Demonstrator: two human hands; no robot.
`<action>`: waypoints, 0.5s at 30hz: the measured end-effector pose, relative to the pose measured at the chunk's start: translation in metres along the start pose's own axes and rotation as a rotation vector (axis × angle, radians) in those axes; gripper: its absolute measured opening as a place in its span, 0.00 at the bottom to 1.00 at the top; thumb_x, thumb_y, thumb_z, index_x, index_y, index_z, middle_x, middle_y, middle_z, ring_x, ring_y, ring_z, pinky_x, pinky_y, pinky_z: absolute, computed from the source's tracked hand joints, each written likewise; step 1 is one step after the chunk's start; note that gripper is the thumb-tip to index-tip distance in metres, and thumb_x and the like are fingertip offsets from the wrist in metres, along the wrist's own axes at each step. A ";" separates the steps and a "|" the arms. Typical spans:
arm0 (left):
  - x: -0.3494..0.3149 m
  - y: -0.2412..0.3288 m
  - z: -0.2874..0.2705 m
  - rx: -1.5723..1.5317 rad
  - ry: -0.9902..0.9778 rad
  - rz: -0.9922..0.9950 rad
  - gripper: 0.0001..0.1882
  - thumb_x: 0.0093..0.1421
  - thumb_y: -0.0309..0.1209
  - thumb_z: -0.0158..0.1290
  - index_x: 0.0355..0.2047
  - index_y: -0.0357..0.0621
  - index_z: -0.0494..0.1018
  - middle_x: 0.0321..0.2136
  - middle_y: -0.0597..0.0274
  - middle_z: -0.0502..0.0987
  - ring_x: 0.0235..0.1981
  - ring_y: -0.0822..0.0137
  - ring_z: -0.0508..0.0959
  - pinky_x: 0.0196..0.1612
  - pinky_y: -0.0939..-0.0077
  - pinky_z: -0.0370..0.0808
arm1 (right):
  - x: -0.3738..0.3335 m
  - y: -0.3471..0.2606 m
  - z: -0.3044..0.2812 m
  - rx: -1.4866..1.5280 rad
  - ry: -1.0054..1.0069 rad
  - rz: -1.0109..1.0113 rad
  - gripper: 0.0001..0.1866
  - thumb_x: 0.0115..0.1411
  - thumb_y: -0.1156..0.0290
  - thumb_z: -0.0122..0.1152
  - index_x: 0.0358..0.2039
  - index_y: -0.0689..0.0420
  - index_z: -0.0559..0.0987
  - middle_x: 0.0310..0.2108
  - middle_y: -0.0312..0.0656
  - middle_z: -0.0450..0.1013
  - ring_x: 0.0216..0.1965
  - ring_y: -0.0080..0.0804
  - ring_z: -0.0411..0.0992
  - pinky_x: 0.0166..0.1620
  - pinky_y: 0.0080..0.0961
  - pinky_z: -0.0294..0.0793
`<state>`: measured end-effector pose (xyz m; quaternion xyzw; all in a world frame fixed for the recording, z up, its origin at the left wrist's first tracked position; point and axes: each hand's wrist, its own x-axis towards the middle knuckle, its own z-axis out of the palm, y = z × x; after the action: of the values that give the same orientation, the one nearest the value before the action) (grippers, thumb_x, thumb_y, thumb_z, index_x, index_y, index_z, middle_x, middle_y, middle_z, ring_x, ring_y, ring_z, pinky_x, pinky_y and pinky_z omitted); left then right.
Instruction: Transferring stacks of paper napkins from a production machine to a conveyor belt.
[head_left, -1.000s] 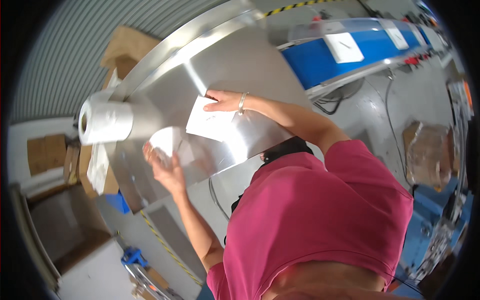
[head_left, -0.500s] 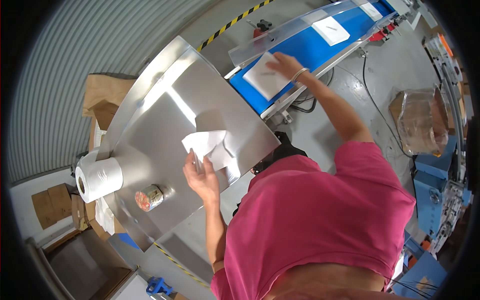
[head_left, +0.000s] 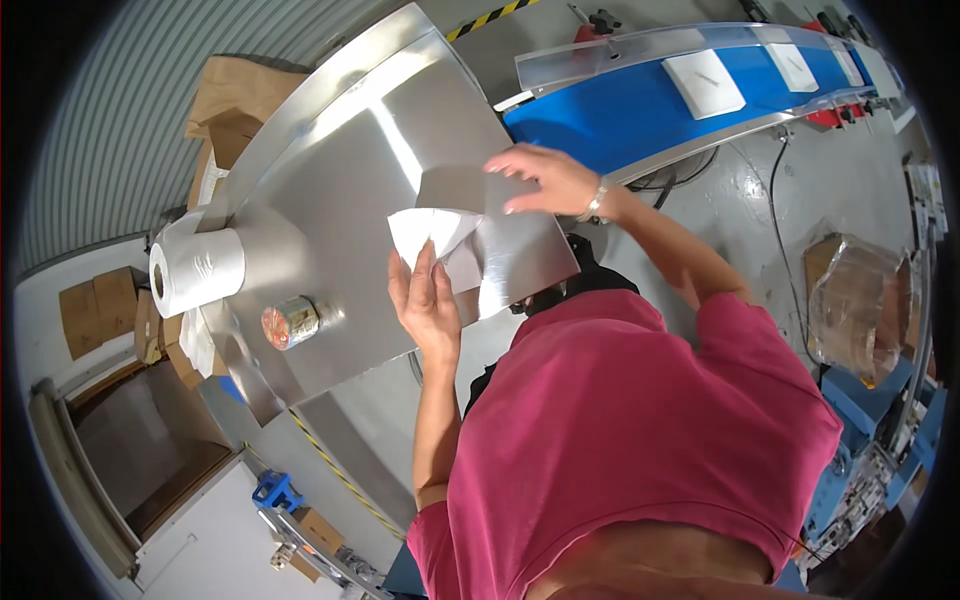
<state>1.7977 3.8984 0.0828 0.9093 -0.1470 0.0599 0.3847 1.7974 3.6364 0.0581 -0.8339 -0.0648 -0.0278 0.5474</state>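
My left hand (head_left: 430, 305) grips a folded white sheet (head_left: 420, 228), paper or cloth, above the near right part of the metal table (head_left: 345, 345). The fingers press on the sheet's lower edge, and its top flares upward. To the right of the sheet, my right hand (head_left: 552, 182) hangs over the table corner with fingers apart and nothing in them. Just beyond it begins the blue conveyor belt (head_left: 590, 122). On the belt lies a flat white packet (head_left: 704, 83), and a second white packet (head_left: 792, 67) sits farther along.
A large white roll (head_left: 205, 270) stands at the table's left edge, near a small tape roll (head_left: 290, 322). Clear guards (head_left: 600, 55) line the belt. Cardboard boxes (head_left: 95, 312) are at far left; a plastic-lined carton (head_left: 860, 300) rests on the floor at right.
My right hand has left the nearest white packet and come back toward the sheet. That packet has travelled rightward along the belt. My left hand keeps the sheet; the view has shifted.
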 end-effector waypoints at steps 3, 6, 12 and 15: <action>-0.002 -0.003 0.002 0.014 -0.004 0.040 0.17 0.58 0.26 0.54 0.48 0.54 0.76 0.57 0.40 0.62 0.57 0.49 0.66 0.55 0.63 0.67 | 0.013 -0.009 0.020 0.070 -0.102 -0.044 0.27 0.47 0.70 0.70 0.49 0.53 0.72 0.47 0.39 0.69 0.45 0.32 0.70 0.45 0.27 0.72; -0.002 -0.006 0.002 -0.001 -0.032 0.068 0.17 0.57 0.25 0.55 0.47 0.54 0.77 0.58 0.40 0.61 0.58 0.49 0.65 0.56 0.63 0.67 | 0.025 -0.009 0.033 0.044 -0.190 -0.119 0.26 0.47 0.70 0.69 0.47 0.54 0.73 0.47 0.39 0.68 0.45 0.33 0.69 0.45 0.28 0.72; 0.006 0.013 -0.001 0.078 -0.040 0.010 0.20 0.58 0.29 0.55 0.51 0.47 0.72 0.57 0.42 0.63 0.57 0.48 0.66 0.55 0.59 0.67 | 0.017 0.017 0.024 0.106 -0.198 -0.066 0.19 0.56 0.61 0.62 0.43 0.60 0.71 0.40 0.41 0.69 0.41 0.30 0.69 0.43 0.26 0.70; 0.009 0.013 -0.006 0.049 0.001 -0.026 0.20 0.59 0.27 0.52 0.53 0.45 0.69 0.50 0.47 0.70 0.49 0.49 0.73 0.50 0.61 0.71 | -0.004 0.048 0.002 0.380 0.039 0.172 0.19 0.62 0.54 0.54 0.38 0.59 0.69 0.30 0.39 0.67 0.33 0.25 0.65 0.36 0.26 0.67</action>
<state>1.8026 3.8925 0.0978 0.9203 -0.1334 0.0588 0.3630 1.7999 3.6190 0.0136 -0.7175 0.0132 0.0156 0.6962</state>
